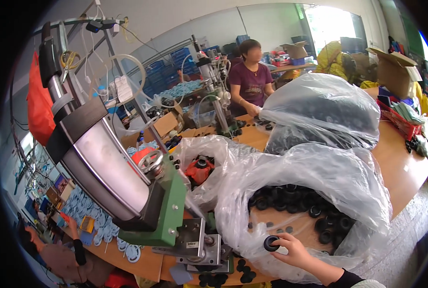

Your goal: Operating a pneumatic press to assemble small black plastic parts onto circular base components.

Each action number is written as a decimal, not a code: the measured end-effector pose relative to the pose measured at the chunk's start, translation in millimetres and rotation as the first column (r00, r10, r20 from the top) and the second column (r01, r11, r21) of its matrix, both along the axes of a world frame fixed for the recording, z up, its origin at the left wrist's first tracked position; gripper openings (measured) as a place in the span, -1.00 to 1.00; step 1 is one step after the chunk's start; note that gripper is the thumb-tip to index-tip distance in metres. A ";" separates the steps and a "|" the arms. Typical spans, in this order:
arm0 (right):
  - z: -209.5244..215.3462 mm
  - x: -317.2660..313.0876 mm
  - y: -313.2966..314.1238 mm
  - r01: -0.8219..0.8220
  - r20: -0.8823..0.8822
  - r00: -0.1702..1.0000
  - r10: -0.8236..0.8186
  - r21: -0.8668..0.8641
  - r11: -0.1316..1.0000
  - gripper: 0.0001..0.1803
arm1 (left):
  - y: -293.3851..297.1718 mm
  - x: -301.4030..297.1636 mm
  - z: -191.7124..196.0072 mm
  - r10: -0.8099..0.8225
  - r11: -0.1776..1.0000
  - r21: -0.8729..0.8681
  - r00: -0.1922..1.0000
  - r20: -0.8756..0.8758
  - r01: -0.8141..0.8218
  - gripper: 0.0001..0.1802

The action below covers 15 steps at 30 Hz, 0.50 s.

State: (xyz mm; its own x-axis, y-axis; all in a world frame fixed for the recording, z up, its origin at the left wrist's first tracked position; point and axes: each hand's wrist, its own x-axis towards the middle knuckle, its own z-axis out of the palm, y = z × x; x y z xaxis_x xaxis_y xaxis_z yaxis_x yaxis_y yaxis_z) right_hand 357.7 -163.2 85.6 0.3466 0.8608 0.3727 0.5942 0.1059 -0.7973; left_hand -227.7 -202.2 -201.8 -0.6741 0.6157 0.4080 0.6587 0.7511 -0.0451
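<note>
The right hand (293,252) pinches a black ring (271,243) between thumb and fingers (285,238), the ring sitting at the fingertips on the hand's left side, just at the open mouth of a clear plastic bag (338,182). More black rings (305,204) lie heaped inside the bag on the tabletop (406,163). A green press (163,211) stands just left of it. The left hand is out of view.

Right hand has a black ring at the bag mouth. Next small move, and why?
Probably carry the black ring left to the metal fixture under the green press. The right hand pinches the ring clear of the clear plastic bag; the fixture sits just left. Left hand not in view.
</note>
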 end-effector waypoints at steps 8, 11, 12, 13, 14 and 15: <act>1.3 -2.1 -3.6 -0.013 0.005 1.000 0.013 0.000 1.000 -0.67 | -1.0 14.4 23.7 0.025 0.948 0.318 0.992 -0.121 0.015 -0.41; -1.2 -8.2 -0.9 -0.053 0.002 0.999 0.053 0.026 0.998 -0.67 | -21.5 1.0 31.7 0.081 0.911 0.413 0.981 -0.174 -0.002 -0.41; -0.6 -8.6 1.8 -0.014 -0.054 0.998 0.016 0.039 0.999 -0.66 | -32.4 -3.2 35.3 0.105 0.898 0.439 0.976 -0.193 -0.009 -0.41; 1.3 -13.9 6.4 -0.014 -0.114 0.993 0.019 0.044 0.999 -0.64 | -28.2 -31.2 20.9 0.042 0.995 0.089 0.997 0.061 -0.048 -0.43; 8.9 -16.7 6.2 -0.028 -0.086 0.996 0.030 0.033 0.999 -0.61 | 1.4 -2.7 39.8 -0.098 0.952 0.296 0.993 0.064 0.075 -0.51; 12.1 -20.1 8.3 -0.073 -0.103 0.991 0.079 0.065 0.995 -0.61 | 22.7 19.7 72.0 -0.373 0.875 0.383 0.917 0.142 0.297 -0.59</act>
State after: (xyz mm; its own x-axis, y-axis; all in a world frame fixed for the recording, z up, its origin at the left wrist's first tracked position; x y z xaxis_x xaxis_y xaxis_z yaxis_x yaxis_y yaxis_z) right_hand 337.7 -154.9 97.7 0.3212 0.8630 0.3899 0.4952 0.1978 -0.8459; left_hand -208.0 -179.5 -129.8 -0.5446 0.6641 0.5123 0.8387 0.4252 0.3403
